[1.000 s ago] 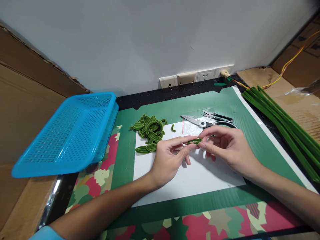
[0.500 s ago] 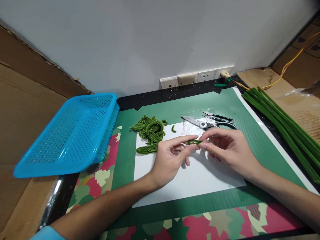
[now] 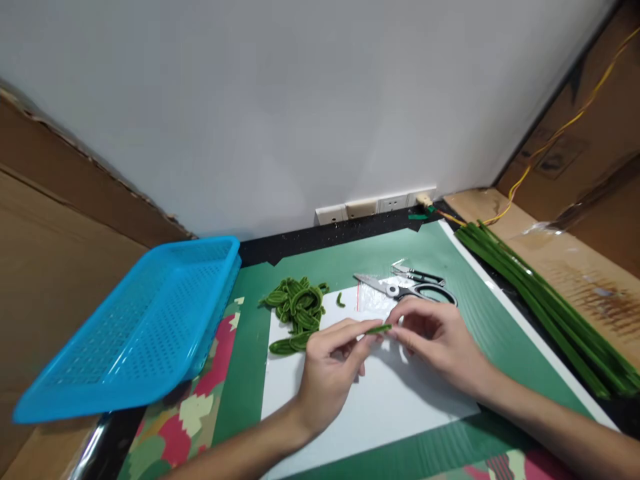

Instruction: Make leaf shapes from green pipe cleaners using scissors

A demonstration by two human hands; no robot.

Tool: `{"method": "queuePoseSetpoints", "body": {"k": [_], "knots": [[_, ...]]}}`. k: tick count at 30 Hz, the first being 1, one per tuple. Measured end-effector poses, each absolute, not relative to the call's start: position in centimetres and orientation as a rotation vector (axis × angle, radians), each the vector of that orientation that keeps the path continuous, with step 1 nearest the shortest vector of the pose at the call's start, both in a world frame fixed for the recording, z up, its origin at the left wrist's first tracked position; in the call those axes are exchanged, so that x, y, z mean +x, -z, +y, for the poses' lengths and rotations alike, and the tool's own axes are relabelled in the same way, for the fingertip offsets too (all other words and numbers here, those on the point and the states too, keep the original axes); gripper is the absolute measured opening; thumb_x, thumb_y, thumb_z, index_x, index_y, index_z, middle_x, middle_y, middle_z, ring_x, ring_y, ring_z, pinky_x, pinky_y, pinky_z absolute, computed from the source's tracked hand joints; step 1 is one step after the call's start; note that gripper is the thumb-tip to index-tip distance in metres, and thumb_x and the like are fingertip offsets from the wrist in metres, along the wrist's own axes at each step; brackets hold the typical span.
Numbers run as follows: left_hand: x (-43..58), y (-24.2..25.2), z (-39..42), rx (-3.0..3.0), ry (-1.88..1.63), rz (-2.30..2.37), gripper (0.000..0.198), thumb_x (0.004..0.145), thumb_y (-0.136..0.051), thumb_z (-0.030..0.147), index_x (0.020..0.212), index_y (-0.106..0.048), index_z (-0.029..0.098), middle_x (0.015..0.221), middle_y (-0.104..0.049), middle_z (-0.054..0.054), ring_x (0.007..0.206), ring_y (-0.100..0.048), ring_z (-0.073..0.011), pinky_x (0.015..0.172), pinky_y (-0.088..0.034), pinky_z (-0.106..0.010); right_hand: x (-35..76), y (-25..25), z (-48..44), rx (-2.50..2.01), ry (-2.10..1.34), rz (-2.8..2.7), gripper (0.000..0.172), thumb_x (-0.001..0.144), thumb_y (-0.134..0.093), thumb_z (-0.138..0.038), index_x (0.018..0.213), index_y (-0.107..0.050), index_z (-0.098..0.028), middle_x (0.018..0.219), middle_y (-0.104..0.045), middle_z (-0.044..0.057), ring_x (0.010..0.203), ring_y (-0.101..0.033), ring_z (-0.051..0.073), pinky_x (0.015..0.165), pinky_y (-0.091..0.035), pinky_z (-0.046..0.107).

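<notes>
Between my two hands is a short, fuzzy green pipe cleaner piece (image 3: 379,329), bent into a narrow shape. My left hand (image 3: 336,363) pinches one end of it between thumb and forefinger. At its other end, the thumb and forefinger of my right hand (image 3: 435,340) are pressed together on the tip. Both hands are just above a white sheet (image 3: 345,427). Left of my left hand lies a pile of green pipe cleaner loops (image 3: 297,303), shaped like leaves. A small loose green bit (image 3: 341,300) rests on the sheet behind my hands.
Scissors (image 3: 400,290) and small thread snips (image 3: 420,274) lie beyond my right hand, by a clear plastic bag (image 3: 373,298). A blue basket (image 3: 115,393) stands at the left. Long green pipe cleaners (image 3: 545,307) lie at the right. Power sockets (image 3: 361,209) line the wall.
The view has tilted upward, so everything sits lower in the picture. The green piece has turned from showing an open loop to a narrow, edge-on look, still between both hands.
</notes>
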State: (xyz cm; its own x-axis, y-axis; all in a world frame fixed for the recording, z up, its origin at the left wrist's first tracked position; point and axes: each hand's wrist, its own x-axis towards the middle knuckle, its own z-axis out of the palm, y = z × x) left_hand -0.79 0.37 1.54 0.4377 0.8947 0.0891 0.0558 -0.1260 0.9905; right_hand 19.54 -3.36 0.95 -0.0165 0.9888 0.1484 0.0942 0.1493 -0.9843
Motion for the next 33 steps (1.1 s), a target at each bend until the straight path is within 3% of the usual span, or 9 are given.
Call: {"method": "queuePoseSetpoints", "body": {"k": [6,11,15,21,27,29,31,33], "knots": [[-1.3,-0.7,0.8,1.506,-0.84,0.956,0.024,0.1,-0.072,0.037,0.107,-0.088,0.02,0.072,-0.068,-0.003,0.05,-0.054,-0.0093,0.051,-0.043,-0.021,19.0,-0.5,-3.4,-1.194,-1.057,-1.446,0.006,0.099,-0.073,-0.026,0.096,-0.075,-0.021,0.085,-0.073,0.001,0.066,-0.067,0.011,0.058,-0.048,0.019],[-1.5,-0.4,1.0,1.552,-0.689,0.958,0.05,0.103,-0.062,0.057,0.084,-0.083,0.016,0.056,-0.054,-0.001,0.053,-0.052,-0.0136,0.054,-0.038,-0.023,19.0,0.8,-3.1,-1.114,-1.044,-1.51,0.005,0.101,-0.066,-0.022,0.103,-0.07,-0.021,0.086,-0.076,0.003,0.065,-0.073,0.013,0.058,-0.054,0.018],[-1.4,0.4,1.6,1.543,-0.635,0.967,0.06,0.103,-0.056,0.068,0.079,-0.074,0.016,0.051,-0.049,0.001,0.052,-0.049,-0.0142,0.053,-0.034,-0.024,19.2,3.0,-2.6,-1.072,-0.834,-1.659,0.027,0.1,-0.065,-0.019,0.127,-0.063,-0.023,0.088,-0.077,0.003,0.062,-0.071,0.013,0.055,-0.055,0.019],[-1.4,-0.2,1.7,1.566,-0.455,0.946,0.06,0.105,-0.045,0.072,0.083,-0.062,0.019,0.053,-0.044,0.005,0.05,-0.045,-0.0136,0.054,-0.035,-0.024,19.3,2.3,-2.4,-0.846,-0.272,-1.88,0.025,0.102,-0.056,-0.009,0.123,-0.064,-0.02,0.083,-0.075,0.004,0.061,-0.067,0.012,0.052,-0.051,0.019],[-1.2,-1.6,1.5,1.553,-0.393,0.952,0.055,0.104,-0.05,0.069,0.079,-0.058,0.02,0.058,-0.043,0.005,0.056,-0.046,-0.0142,0.059,-0.036,-0.025,20.0,0.5,-2.3,-0.851,-0.18,-2.017,0.022,0.102,-0.056,-0.007,0.119,-0.066,-0.015,0.087,-0.077,0.007,0.067,-0.072,0.016,0.055,-0.056,0.023],[-1.1,-1.2,1.3,1.524,-0.433,0.953,0.055,0.104,-0.05,0.068,0.081,-0.061,0.02,0.06,-0.045,0.004,0.056,-0.046,-0.0144,0.059,-0.036,-0.025,20.7,1.6,-2.8,-0.863,-0.18,-2.017,0.032,0.1,-0.061,-0.009,0.131,-0.064,-0.013,0.092,-0.078,0.009,0.072,-0.075,0.018,0.061,-0.061,0.025],[-0.9,-0.7,1.1,1.476,-0.49,0.955,0.054,0.104,-0.05,0.068,0.084,-0.065,0.019,0.062,-0.049,0.003,0.054,-0.045,-0.0141,0.058,-0.035,-0.026,21.3,2.7,-3.2,-0.905,-0.209,-1.945,0.056,0.097,-0.068,-0.015,0.151,-0.052,-0.012,0.098,-0.08,0.01,0.077,-0.078,0.021,0.068,-0.066,0.029],[-0.9,-0.2,0.9,1.448,-0.488,0.932,0.055,0.104,-0.051,0.067,0.085,-0.067,0.018,0.063,-0.053,0.002,0.053,-0.045,-0.0135,0.058,-0.035,-0.026,21.3,2.9,-3.3,-0.943,-0.284,-1.856,0.072,0.096,-0.073,-0.021,0.161,-0.043,-0.018,0.099,-0.08,0.009,0.074,-0.078,0.022,0.066,-0.067,0.032]]}}
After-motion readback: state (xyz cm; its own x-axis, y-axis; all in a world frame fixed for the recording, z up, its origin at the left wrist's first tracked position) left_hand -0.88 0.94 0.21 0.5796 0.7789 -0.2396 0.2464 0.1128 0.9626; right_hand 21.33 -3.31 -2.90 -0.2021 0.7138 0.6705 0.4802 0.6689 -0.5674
